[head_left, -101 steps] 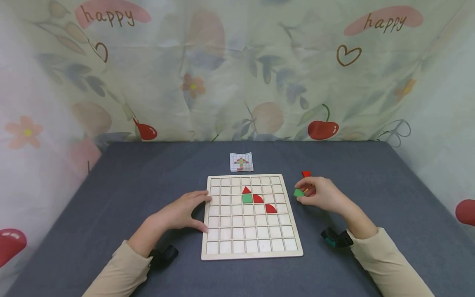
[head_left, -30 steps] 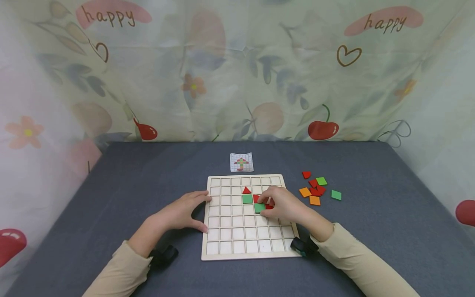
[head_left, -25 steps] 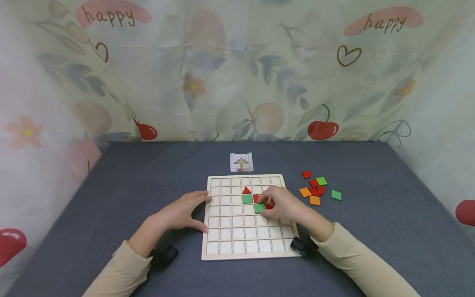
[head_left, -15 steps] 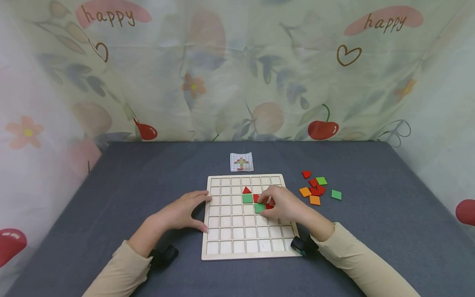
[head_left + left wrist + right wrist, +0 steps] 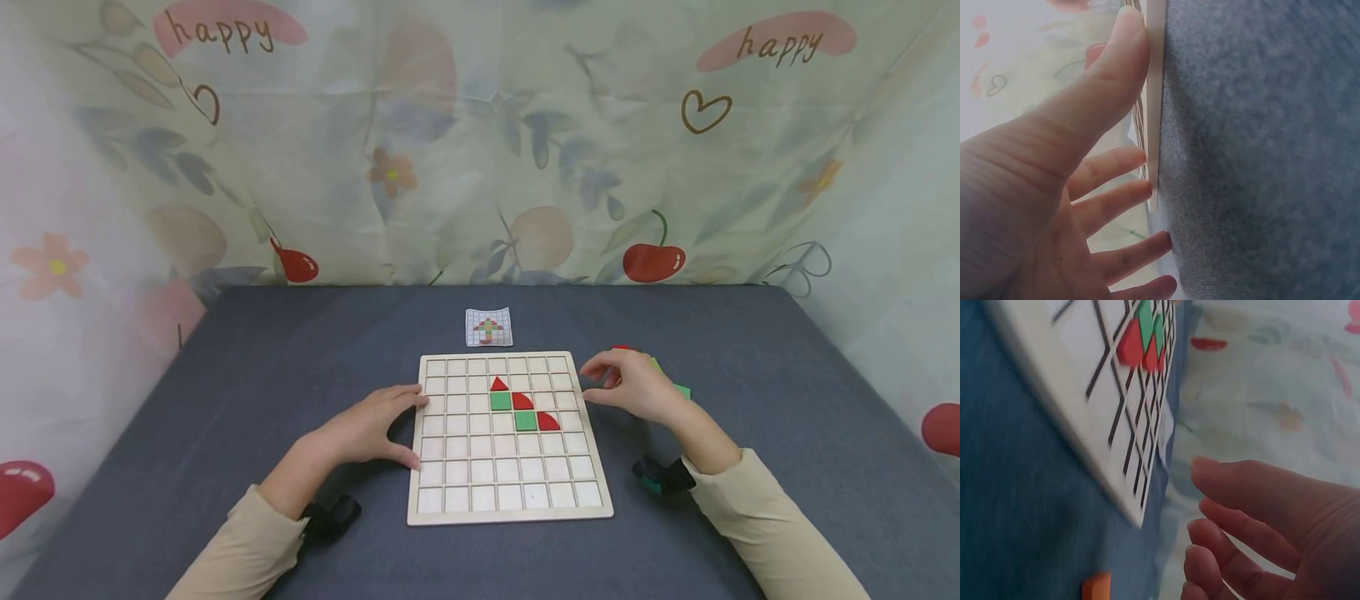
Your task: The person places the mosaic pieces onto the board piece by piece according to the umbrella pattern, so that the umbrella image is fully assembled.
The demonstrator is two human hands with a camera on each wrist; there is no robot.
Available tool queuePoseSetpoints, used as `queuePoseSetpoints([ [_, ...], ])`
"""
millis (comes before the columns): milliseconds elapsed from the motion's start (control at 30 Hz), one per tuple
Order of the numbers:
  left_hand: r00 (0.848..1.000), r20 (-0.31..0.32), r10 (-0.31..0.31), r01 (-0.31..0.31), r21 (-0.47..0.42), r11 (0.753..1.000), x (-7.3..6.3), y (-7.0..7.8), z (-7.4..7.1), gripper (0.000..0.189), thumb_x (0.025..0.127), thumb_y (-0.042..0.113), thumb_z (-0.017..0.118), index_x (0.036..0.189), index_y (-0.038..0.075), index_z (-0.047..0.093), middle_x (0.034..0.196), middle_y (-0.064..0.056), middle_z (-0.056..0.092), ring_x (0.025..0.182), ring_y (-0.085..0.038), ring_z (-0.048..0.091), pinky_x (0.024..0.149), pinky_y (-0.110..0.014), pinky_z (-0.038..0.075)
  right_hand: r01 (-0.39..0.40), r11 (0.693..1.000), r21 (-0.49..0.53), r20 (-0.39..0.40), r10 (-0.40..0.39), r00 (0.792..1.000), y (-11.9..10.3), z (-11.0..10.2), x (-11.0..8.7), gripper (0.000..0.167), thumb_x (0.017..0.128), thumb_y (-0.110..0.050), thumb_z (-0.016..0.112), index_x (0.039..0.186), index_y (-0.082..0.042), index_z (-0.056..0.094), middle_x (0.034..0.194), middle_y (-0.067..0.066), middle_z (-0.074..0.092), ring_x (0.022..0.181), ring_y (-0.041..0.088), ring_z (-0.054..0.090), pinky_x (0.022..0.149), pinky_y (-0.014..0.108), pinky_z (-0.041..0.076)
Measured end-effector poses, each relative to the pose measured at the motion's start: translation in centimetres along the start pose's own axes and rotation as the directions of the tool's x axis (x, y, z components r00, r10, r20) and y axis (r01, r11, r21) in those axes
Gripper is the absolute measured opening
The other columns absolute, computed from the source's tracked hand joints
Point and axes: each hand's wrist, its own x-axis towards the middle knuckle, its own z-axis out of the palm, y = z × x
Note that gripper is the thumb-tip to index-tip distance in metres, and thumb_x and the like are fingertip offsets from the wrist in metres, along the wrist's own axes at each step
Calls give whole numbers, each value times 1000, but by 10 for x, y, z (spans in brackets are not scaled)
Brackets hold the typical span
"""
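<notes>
Grid board (image 5: 495, 450): pale wood, seven by seven cells, flat on the table in front of the person, between the two hands.
Red triangle (image 5: 498, 384): second row from the far edge, fourth column.
Upper green square (image 5: 500, 402): third row, fourth column, directly below the triangle.
Upper red quarter-round (image 5: 522, 402): third row, fifth column.
Lower green square (image 5: 526, 421): fourth row, fifth column.
Lower red quarter-round (image 5: 549, 421): fourth row, sixth column.
Left hand (image 5: 378, 425): fingers extended, thumb spread wide from them; thumb and some fingertips touch the board's left edge.
Right hand (image 5: 633, 387): fingers loosely bent, thumb apart from them, nothing held; near the board's right edge, a gap showing in the right wrist view.
Loose pieces: right of the board, partly hidden by the right hand; a red piece (image 5: 622, 347), a green piece (image 5: 682, 391) and an orange piece (image 5: 1097, 587) show; full count cannot be told.
Pattern card (image 5: 489, 327): white, printed grid with coloured figure, just beyond the board's far edge.
Table (image 5: 337, 333): dark blue-grey cover.
Backdrop (image 5: 480, 142): pale floral cloth, "happy" printed twice.
</notes>
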Motion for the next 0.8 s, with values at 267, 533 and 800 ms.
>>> queuePoseSetpoints([
  [267,1000,-4,-4,4,3,1000,-1,0,0,87,68,45,79,137,6,45,148,-17,35,137,-36,31,110,-52,29,-115,993,-7,-4,115,993,32,-10,-4,29,78,-15,74,100,2,66,83,11,64,63,15,48,55,24,40],
  [533,1000,-9,-1,1,3,1000,-1,0,1,87,67,45,80,137,6,45,148,-17,36,137,-37,32,110,-52,30,-134,990,-45,3,135,991,50,-4,-5,30,78,-15,74,101,3,66,83,11,60,66,14,46,57,23,38],
  [800,1000,-11,-3,3,4,1000,0,0,1,87,67,45,80,137,6,45,148,-16,36,137,-36,32,109,-52,30,-122,989,-81,-12,122,993,52,-1,-4,31,78,-17,74,99,4,66,81,11,57,69,15,46,61,25,38],
])
